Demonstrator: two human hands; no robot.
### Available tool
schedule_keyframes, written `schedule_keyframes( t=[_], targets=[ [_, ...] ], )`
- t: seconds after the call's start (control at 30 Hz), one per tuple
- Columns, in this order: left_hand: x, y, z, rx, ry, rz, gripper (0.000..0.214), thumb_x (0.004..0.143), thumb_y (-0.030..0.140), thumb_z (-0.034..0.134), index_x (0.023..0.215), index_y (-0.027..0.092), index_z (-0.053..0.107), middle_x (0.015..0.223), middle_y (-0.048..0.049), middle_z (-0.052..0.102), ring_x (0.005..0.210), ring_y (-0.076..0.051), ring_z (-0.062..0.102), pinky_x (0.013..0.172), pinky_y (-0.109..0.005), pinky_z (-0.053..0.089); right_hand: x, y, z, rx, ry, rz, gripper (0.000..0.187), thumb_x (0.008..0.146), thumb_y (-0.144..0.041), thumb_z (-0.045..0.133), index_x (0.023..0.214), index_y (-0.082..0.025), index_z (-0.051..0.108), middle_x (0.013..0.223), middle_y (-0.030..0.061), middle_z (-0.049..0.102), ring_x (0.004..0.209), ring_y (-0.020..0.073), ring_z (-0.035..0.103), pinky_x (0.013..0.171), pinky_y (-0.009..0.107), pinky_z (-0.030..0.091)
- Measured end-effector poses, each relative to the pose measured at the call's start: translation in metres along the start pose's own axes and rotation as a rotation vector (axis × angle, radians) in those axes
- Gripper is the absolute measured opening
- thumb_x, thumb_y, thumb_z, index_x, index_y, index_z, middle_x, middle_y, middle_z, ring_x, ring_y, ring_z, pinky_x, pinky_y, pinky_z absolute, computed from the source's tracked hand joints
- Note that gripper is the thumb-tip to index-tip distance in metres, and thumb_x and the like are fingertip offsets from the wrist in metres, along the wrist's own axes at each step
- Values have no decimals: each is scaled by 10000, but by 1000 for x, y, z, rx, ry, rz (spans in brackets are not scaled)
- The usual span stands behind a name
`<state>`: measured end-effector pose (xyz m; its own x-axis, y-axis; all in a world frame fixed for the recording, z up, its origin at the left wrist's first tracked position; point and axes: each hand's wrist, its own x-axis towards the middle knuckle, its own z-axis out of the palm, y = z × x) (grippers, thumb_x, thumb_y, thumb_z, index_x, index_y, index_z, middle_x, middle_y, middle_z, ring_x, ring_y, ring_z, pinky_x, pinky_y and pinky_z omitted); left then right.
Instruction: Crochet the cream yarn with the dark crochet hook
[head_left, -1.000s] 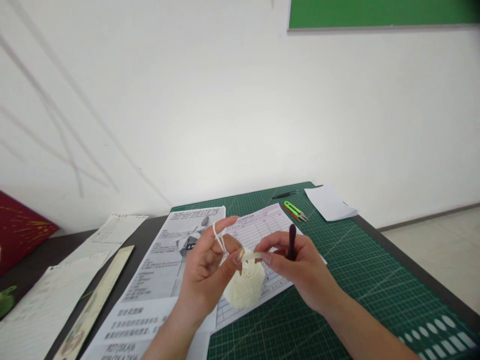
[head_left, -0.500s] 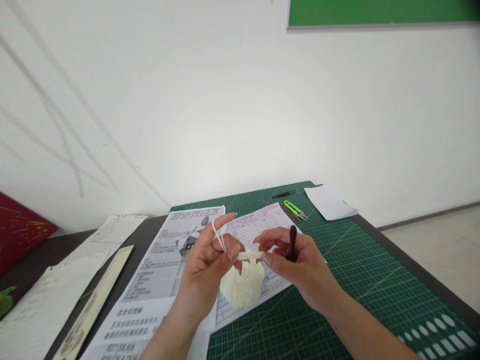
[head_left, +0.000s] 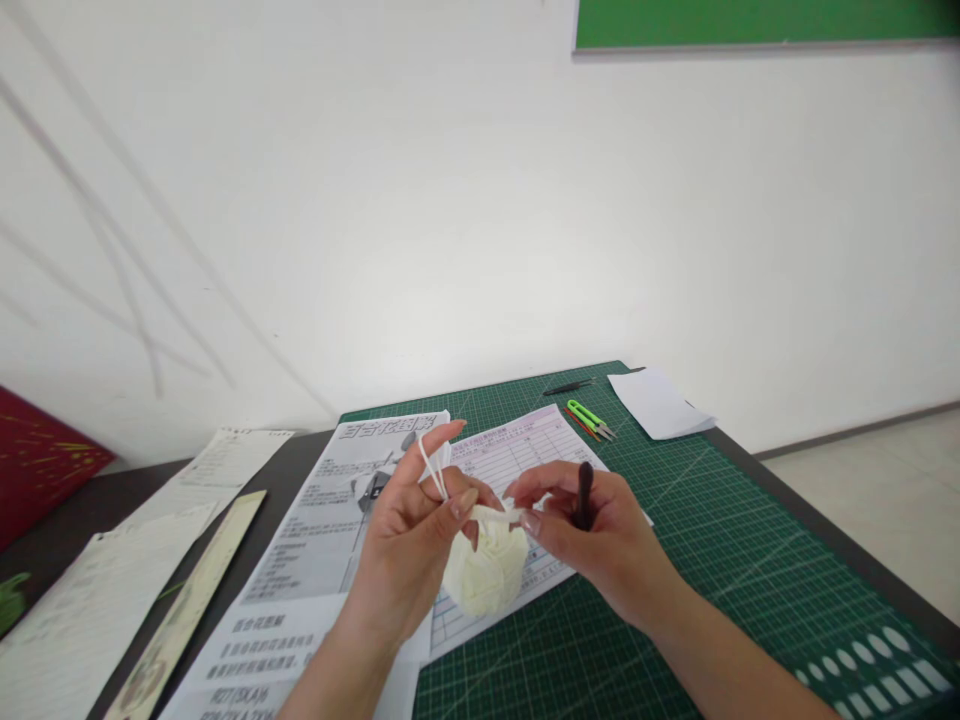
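My left hand (head_left: 420, 520) pinches one end of a small strip of cream crochet work (head_left: 495, 515) between thumb and fingers. White yarn (head_left: 429, 465) loops over its raised index finger. At the strip's other end, the thumb and fingertips of my right hand (head_left: 581, 510) are closed on it. A crochet hook (head_left: 585, 490) with a dark brown handle rests in that same hand; its tip is hidden. Below the strip sits a ball of pale cream yarn (head_left: 487, 575) on a printed form (head_left: 517, 440).
A green cutting mat (head_left: 675, 530) covers much of the dark table. Green thread snips (head_left: 589, 418), black tweezers (head_left: 568, 387) and white paper (head_left: 660, 405) lie toward the back right. Printed instruction sheets (head_left: 300, 560), a long pale strip (head_left: 195, 600) and handwritten pages (head_left: 112, 580) are at left.
My left hand has shifted slightly left, and its raised index finger with the yarn has moved left and up a little. The strip now tilts slightly between both hands.
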<state>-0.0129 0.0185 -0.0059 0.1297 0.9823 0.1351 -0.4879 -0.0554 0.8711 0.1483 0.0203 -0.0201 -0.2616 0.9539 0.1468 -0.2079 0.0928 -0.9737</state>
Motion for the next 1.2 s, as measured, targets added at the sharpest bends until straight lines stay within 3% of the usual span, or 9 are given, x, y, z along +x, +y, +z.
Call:
schedule_keyframes(
  t=[0.3,0.53,0.67,0.9,1.07,1.2],
  targets=[
    [-1,1,-1,-73,38,-123,445,733,140,662,1160,212,559,587,40,519,647,-129,576,599,-226,454,0,4,-2,90,16,31,67,720,-180,671,771,-218,690,554,-56,493,471,72,276,444,243,193],
    [-1,1,-2,-98,57,-224,425,745,125,649,1154,186,552,621,34,549,572,-104,571,591,-236,480,-2,6,-1,221,-5,76,87,707,-223,710,793,-210,708,621,-31,568,480,69,331,456,231,232],
    [0,1,-2,-105,84,-226,419,738,119,658,1139,183,559,614,36,552,553,-95,578,566,-203,472,0,6,-1,260,1,101,94,698,-232,726,789,-211,719,526,-60,501,416,54,251,411,220,211],
    [1,-1,-1,-137,112,-243,399,729,109,667,1109,183,573,654,35,551,581,-95,578,622,-236,504,0,8,0,219,48,93,65,710,-204,707,756,-219,751,558,-43,561,411,46,255,401,211,233],
    [-1,1,2,-133,127,-255,377,723,108,675,1081,185,587,633,39,557,568,-87,578,620,-230,508,-1,8,0,221,31,88,67,706,-233,724,764,-232,757,554,-31,607,476,76,424,483,222,345],
    [-1,2,4,-132,145,-249,344,706,110,691,1033,179,607,605,35,579,554,-90,584,566,-201,498,-1,7,0,190,39,72,101,681,-274,751,778,-251,761,704,8,701,656,144,578,630,279,432]
  ],
)
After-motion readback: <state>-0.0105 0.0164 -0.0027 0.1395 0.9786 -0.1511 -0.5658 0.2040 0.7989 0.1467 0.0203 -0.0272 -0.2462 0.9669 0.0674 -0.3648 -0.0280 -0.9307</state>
